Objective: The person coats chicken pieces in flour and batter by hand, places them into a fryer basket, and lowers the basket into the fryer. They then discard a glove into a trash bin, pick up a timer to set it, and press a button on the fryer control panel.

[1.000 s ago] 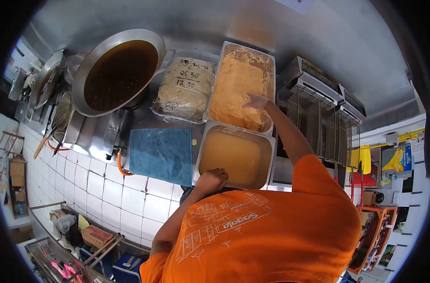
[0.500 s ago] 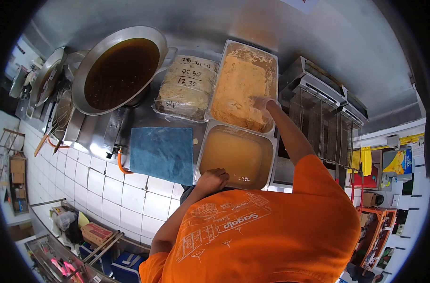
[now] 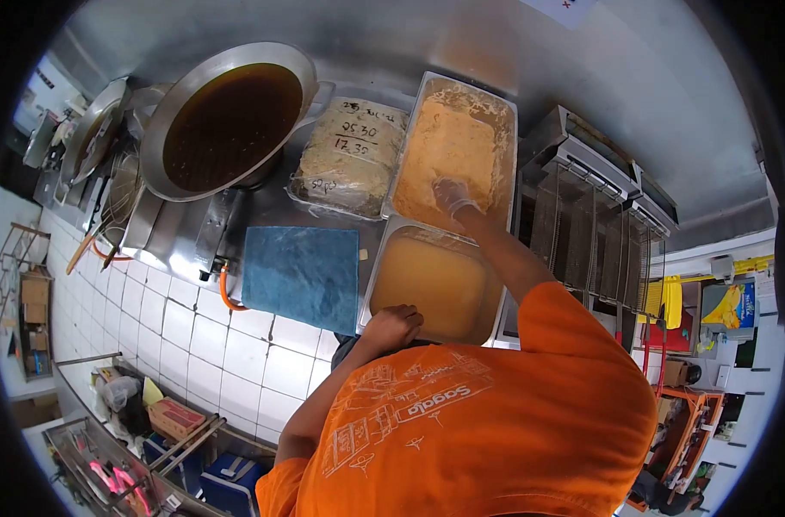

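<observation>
My right hand, in a clear glove, presses into the pale orange flour mix in the upper metal tray. Its fingertips are sunk in the mix, so their shape is hidden. My left hand rests with curled fingers on the near left rim of the lower metal tray, which holds a cloudy tan liquid. Left of the flour tray lies a clear plastic bag of pale food with handwriting on it.
A large wok of dark oil stands at the left on a burner. A blue cloth lies at the counter's front edge. Wire fryer baskets are on the right. Long-handled strainers sit at the far left.
My right hand has moved left and slightly down within the flour tray. My left hand stays at the lower tray's rim. The whole view has shifted slightly.
</observation>
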`<action>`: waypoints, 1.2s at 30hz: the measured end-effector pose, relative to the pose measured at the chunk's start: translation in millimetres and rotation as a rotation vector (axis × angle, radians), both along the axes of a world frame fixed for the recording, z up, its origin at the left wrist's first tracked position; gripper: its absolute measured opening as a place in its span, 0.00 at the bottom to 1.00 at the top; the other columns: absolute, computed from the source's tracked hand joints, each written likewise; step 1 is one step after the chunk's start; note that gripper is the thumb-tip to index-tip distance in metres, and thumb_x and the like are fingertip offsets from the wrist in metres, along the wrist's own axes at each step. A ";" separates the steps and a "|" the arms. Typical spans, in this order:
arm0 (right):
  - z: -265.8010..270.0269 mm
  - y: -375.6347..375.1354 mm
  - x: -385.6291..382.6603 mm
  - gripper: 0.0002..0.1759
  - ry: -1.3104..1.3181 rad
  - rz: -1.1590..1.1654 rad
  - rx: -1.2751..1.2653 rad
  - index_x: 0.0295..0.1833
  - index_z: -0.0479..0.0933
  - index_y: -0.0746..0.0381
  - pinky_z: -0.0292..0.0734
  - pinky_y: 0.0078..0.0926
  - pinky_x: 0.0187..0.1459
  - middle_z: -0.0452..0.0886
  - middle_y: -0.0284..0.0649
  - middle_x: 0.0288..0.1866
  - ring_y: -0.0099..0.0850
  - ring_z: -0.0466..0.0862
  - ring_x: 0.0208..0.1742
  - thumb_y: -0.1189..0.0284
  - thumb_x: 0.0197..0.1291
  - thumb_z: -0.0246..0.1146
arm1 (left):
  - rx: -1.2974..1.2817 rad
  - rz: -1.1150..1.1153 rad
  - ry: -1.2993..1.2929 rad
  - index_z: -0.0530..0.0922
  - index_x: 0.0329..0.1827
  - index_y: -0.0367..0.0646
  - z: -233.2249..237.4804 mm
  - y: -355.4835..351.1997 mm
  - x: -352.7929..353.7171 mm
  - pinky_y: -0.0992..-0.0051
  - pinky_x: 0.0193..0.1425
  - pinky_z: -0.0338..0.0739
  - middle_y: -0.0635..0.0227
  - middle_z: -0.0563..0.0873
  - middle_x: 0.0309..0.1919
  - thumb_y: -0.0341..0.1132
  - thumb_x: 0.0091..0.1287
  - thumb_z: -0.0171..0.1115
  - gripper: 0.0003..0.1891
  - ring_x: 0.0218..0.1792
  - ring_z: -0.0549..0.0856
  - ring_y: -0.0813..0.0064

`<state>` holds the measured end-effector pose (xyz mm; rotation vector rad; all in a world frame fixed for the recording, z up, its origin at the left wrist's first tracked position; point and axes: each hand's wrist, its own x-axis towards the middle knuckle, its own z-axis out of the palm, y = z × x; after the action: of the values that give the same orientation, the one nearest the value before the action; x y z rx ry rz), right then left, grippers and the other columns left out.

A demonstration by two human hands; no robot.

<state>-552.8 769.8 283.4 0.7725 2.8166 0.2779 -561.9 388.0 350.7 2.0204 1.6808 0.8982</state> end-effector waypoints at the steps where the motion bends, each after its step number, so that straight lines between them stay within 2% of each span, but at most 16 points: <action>1: 3.6 6.1 -2.7 0.13 -0.032 -0.040 -0.074 0.47 0.85 0.60 0.82 0.41 0.45 0.87 0.43 0.49 0.42 0.86 0.50 0.69 0.63 0.58 | 0.009 0.005 0.000 0.80 0.34 0.43 -0.4 -0.4 -0.2 0.64 0.41 0.83 0.66 0.82 0.35 0.32 0.60 0.63 0.04 0.39 0.85 0.63; 2: 7.2 11.6 -3.3 0.13 -0.064 -0.082 -0.147 0.48 0.85 0.61 0.81 0.42 0.46 0.86 0.44 0.52 0.43 0.85 0.52 0.69 0.64 0.58 | 0.019 0.007 0.000 0.80 0.34 0.43 -0.1 -0.6 -0.2 0.64 0.41 0.83 0.66 0.83 0.34 0.32 0.60 0.63 0.04 0.39 0.85 0.63; 5: 10.7 37.3 6.2 0.15 -0.261 0.166 -0.086 0.51 0.84 0.61 0.81 0.42 0.50 0.85 0.47 0.54 0.43 0.85 0.54 0.70 0.65 0.56 | 0.043 0.012 -0.008 0.80 0.33 0.43 -3.6 -0.2 1.0 0.64 0.42 0.82 0.65 0.82 0.33 0.33 0.61 0.62 0.04 0.39 0.85 0.63; 8: 63.3 35.4 12.8 0.16 -0.280 0.115 -0.138 0.51 0.84 0.63 0.79 0.41 0.54 0.84 0.50 0.54 0.46 0.84 0.54 0.70 0.66 0.55 | 0.064 0.004 -0.022 0.79 0.32 0.43 -4.6 0.2 2.0 0.64 0.43 0.81 0.64 0.82 0.32 0.33 0.61 0.61 0.04 0.38 0.85 0.62; 10: 48.6 59.9 19.9 0.16 0.058 0.060 -0.490 0.51 0.83 0.65 0.78 0.42 0.54 0.84 0.51 0.54 0.48 0.84 0.53 0.70 0.66 0.54 | 0.061 0.006 -0.026 0.79 0.32 0.43 -3.6 -1.5 1.3 0.64 0.42 0.81 0.64 0.82 0.32 0.33 0.61 0.61 0.04 0.37 0.85 0.62; 12: 47.1 73.7 34.8 0.16 0.128 0.046 -0.578 0.50 0.82 0.67 0.77 0.43 0.53 0.84 0.52 0.53 0.49 0.84 0.52 0.69 0.67 0.54 | 0.051 -0.005 -0.025 0.79 0.32 0.43 -2.4 0.2 2.2 0.64 0.42 0.81 0.63 0.82 0.32 0.33 0.61 0.61 0.04 0.37 0.85 0.61; 14: 45.4 72.7 45.8 0.16 -0.087 0.050 -0.422 0.48 0.82 0.68 0.77 0.44 0.51 0.84 0.53 0.51 0.50 0.83 0.50 0.69 0.67 0.53 | 0.032 0.003 -0.044 0.81 0.34 0.43 0.7 1.2 3.4 0.63 0.42 0.82 0.64 0.83 0.33 0.32 0.62 0.61 0.04 0.37 0.85 0.61; 16: 88.9 37.3 43.3 0.17 -0.297 -0.055 -0.346 0.48 0.79 0.68 0.72 0.41 0.50 0.82 0.58 0.46 0.45 0.81 0.46 0.65 0.69 0.54 | 0.019 0.047 -0.044 0.81 0.34 0.43 0.5 -1.6 5.0 0.62 0.41 0.82 0.64 0.83 0.32 0.32 0.61 0.61 0.03 0.36 0.85 0.60; 19: 46.6 43.5 57.3 0.17 0.074 -0.091 -0.480 0.41 0.83 0.68 0.76 0.47 0.46 0.84 0.54 0.41 0.47 0.83 0.42 0.67 0.67 0.54 | 0.002 0.217 0.018 0.78 0.31 0.43 -13.9 1.8 7.3 0.59 0.37 0.81 0.62 0.83 0.29 0.32 0.60 0.60 0.03 0.33 0.85 0.59; 22: 111.7 -7.3 61.9 0.15 -0.198 -0.167 -0.312 0.44 0.84 0.66 0.76 0.46 0.46 0.85 0.52 0.42 0.44 0.83 0.41 0.67 0.65 0.56 | -0.018 0.320 0.121 0.78 0.31 0.43 -18.7 2.8 9.5 0.58 0.35 0.81 0.61 0.83 0.28 0.33 0.60 0.60 0.04 0.33 0.85 0.57; 25: 125.8 -35.1 71.7 0.13 0.490 -0.677 -1.021 0.48 0.82 0.65 0.78 0.42 0.48 0.84 0.51 0.47 0.41 0.83 0.48 0.70 0.66 0.57 | -0.001 0.402 0.150 0.79 0.31 0.45 -17.9 3.1 7.8 0.57 0.33 0.80 0.60 0.84 0.28 0.34 0.60 0.62 0.04 0.32 0.85 0.57; 28: 116.4 -31.4 77.0 0.16 -0.257 0.013 -0.115 0.50 0.81 0.65 0.73 0.40 0.58 0.84 0.51 0.45 0.45 0.81 0.51 0.66 0.69 0.55 | 0.046 0.454 0.180 0.79 0.30 0.44 -18.4 2.9 4.9 0.58 0.33 0.80 0.60 0.84 0.27 0.33 0.59 0.62 0.04 0.30 0.85 0.57; 30: 111.1 -40.2 94.3 0.17 0.090 0.115 -0.221 0.52 0.81 0.65 0.74 0.38 0.60 0.83 0.52 0.49 0.45 0.81 0.52 0.64 0.68 0.57 | 0.084 0.465 0.167 0.78 0.29 0.44 -17.3 1.4 1.3 0.57 0.33 0.79 0.61 0.83 0.25 0.32 0.58 0.61 0.03 0.28 0.84 0.57; 31: 111.8 -42.0 102.2 0.18 0.178 0.123 -0.256 0.53 0.81 0.65 0.75 0.37 0.60 0.82 0.52 0.51 0.45 0.81 0.53 0.63 0.68 0.57 | 0.090 0.469 0.150 0.78 0.29 0.43 -18.5 2.0 -1.4 0.57 0.33 0.79 0.61 0.82 0.25 0.32 0.57 0.60 0.03 0.28 0.83 0.57; 34: 121.8 -56.0 115.8 0.20 0.267 0.083 -0.340 0.56 0.80 0.64 0.77 0.35 0.58 0.80 0.54 0.57 0.44 0.81 0.55 0.61 0.68 0.59 | 0.092 0.463 0.120 0.79 0.32 0.44 -16.7 3.2 0.2 0.60 0.39 0.79 0.62 0.83 0.29 0.32 0.56 0.61 0.04 0.33 0.83 0.59; 36: 192.2 -110.1 113.7 0.20 0.332 -0.154 -0.672 0.56 0.80 0.65 0.78 0.36 0.55 0.82 0.54 0.55 0.44 0.83 0.52 0.60 0.69 0.60 | 0.151 0.374 0.141 0.81 0.36 0.45 -6.5 -3.4 -0.1 0.63 0.45 0.78 0.64 0.83 0.35 0.33 0.57 0.62 0.05 0.39 0.83 0.61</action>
<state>-439.1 659.7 475.6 0.9100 2.8097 -0.8488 -562.0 384.7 344.2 1.9336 2.1783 1.0500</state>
